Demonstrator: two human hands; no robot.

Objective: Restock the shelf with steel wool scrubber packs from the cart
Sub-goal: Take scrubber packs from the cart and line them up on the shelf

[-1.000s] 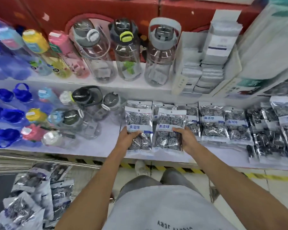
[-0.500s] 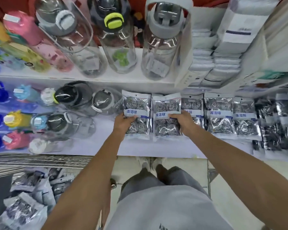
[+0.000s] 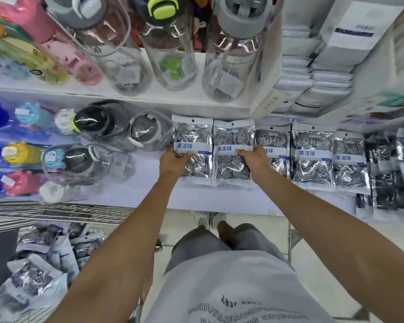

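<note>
While more scrubber packs [image 3: 40, 257] lie in the cart [image 3: 56, 210] at lower left, the left hand [image 3: 173, 160] and right hand [image 3: 254, 159] each grip one pack, left pack [image 3: 193, 134] and right pack [image 3: 232, 136] lying side by side on the white shelf [image 3: 149, 194] below the clear bottles [image 3: 229, 57].

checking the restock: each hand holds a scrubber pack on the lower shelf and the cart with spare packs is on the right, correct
Not quite: the cart with the spare packs is at lower left, as the head view shows. The rest holds: the left hand and right hand each hold a scrubber pack on the lower shelf.
</note>
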